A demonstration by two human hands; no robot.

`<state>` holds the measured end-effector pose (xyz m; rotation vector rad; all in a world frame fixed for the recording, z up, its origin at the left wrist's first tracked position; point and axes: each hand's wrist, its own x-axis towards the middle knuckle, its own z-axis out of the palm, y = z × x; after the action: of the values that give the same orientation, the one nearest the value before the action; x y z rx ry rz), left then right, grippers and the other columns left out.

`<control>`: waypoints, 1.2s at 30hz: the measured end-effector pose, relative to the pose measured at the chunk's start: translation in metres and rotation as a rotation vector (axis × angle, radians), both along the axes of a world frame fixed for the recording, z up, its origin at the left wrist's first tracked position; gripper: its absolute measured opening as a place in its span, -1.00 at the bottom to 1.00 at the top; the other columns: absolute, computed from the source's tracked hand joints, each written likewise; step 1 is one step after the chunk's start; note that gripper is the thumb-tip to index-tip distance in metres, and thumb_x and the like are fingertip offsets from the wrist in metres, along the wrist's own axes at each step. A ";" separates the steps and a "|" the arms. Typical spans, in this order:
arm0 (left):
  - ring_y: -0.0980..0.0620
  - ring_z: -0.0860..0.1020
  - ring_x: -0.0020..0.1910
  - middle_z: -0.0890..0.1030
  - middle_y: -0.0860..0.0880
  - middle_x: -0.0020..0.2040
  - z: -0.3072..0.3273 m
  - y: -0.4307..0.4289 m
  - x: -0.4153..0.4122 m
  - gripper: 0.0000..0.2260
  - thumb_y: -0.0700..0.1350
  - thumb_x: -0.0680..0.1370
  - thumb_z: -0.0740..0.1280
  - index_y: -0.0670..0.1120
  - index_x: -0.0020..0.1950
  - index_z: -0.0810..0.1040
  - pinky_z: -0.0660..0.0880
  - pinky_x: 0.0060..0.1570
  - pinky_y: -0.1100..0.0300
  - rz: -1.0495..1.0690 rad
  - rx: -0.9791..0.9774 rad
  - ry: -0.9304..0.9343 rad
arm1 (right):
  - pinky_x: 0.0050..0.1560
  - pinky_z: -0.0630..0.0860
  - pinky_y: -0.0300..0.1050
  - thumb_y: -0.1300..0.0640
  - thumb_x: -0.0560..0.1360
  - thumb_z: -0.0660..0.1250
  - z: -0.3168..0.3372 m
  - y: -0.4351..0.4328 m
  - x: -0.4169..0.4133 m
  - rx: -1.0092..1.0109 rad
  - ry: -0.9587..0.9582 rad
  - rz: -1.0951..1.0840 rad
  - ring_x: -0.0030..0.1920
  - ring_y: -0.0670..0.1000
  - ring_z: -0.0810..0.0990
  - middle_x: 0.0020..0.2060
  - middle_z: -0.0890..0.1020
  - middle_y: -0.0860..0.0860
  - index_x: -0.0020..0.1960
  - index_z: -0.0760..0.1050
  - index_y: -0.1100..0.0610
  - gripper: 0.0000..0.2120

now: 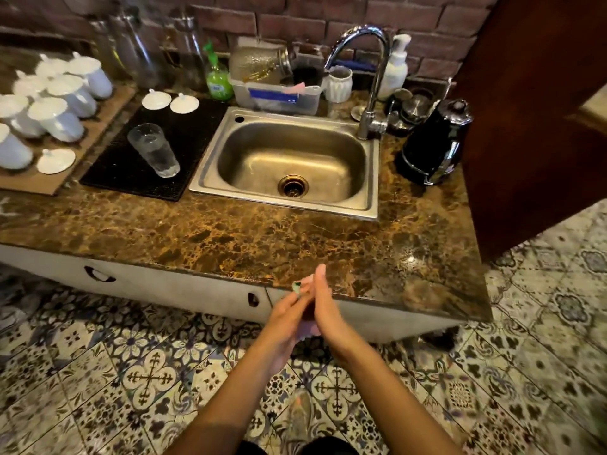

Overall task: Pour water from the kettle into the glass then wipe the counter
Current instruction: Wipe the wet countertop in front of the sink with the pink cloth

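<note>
A black kettle [433,144] with a chrome lid stands on the brown marble counter [249,238], right of the sink. A clear glass [153,150] holding water stands upright on a black mat [131,172] left of the sink. My left hand [285,318] and my right hand [325,307] are pressed together in front of the counter's front edge, away from the kettle and glass. Between the palms sits a small pinkish cloth [307,284] with a green bit at its top; most of it is hidden.
A steel sink [285,165] with a chrome tap [371,77] fills the counter's middle. White lidded cups [56,93] crowd a tray at the left. A plastic bin, green soap bottle and white pump bottle line the brick wall. A dark wooden panel [532,119] rises at the right.
</note>
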<state>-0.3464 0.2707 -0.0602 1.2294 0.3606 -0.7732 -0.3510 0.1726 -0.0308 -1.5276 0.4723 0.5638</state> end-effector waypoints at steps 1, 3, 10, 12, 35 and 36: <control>0.05 0.69 0.19 0.71 0.00 0.25 -0.004 0.002 -0.004 -0.49 0.25 0.46 0.43 0.07 0.35 0.63 0.63 0.09 0.06 0.026 -0.002 0.020 | 0.47 0.35 0.26 -0.67 0.38 -0.18 -0.006 -0.002 -0.009 -0.014 -0.009 0.014 0.49 0.23 0.40 0.39 0.50 0.14 0.31 0.55 0.02 -0.01; -0.06 0.68 0.19 0.70 -0.11 0.25 -0.013 0.006 -0.010 -0.56 0.15 0.52 0.44 0.01 0.36 0.63 0.58 0.16 -0.02 0.061 -0.044 0.075 | 0.46 0.38 0.27 -0.68 0.38 -0.15 -0.016 -0.011 -0.024 -0.084 -0.032 0.016 0.46 0.13 0.47 0.43 0.54 0.05 0.44 0.50 -0.11 -0.04; -0.10 0.74 -0.06 0.75 -0.22 0.04 -0.017 0.000 -0.012 -0.74 -0.21 0.47 0.46 -0.17 0.15 0.74 0.67 -0.06 0.05 0.179 -0.195 0.298 | 0.28 0.57 0.11 -0.17 0.64 0.23 -0.038 -0.048 -0.035 0.117 0.001 -0.166 0.12 0.03 0.72 0.05 0.77 0.07 0.18 0.71 0.07 -0.59; -0.11 0.73 -0.16 0.75 -0.22 -0.03 -0.014 -0.006 -0.009 -0.81 -0.18 0.48 0.45 -0.20 0.04 0.77 0.64 -0.14 0.05 0.195 -0.204 0.376 | 0.14 0.62 0.03 -0.15 0.57 0.33 -0.041 -0.054 -0.034 0.146 0.035 -0.121 0.03 0.07 0.73 0.00 0.77 0.13 0.08 0.74 0.10 -0.64; 0.01 0.59 -0.14 0.68 -0.08 0.04 -0.041 0.103 0.093 -0.73 -0.14 0.65 0.33 -0.13 0.35 0.57 0.55 -0.07 0.06 -0.113 0.816 -0.353 | -0.10 0.53 -0.03 0.13 0.68 0.24 -0.045 -0.245 0.042 -0.893 -0.166 -0.529 -0.05 0.16 0.65 -0.06 0.64 0.02 0.32 0.58 0.04 -0.74; -0.02 0.61 -0.07 0.68 -0.13 0.10 -0.044 0.123 0.101 -0.72 -0.15 0.65 0.33 -0.16 0.36 0.57 0.56 0.02 0.06 -0.158 0.926 -0.435 | -0.05 0.51 -0.02 0.13 0.68 0.22 -0.051 -0.250 0.044 -0.957 -0.154 -0.477 -0.02 0.17 0.64 -0.02 0.65 0.09 0.34 0.57 0.07 -0.72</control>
<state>-0.2457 0.3933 -0.1039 2.2681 0.2620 -0.4356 -0.3072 -0.0771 -0.0822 -2.2257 1.0391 -0.2110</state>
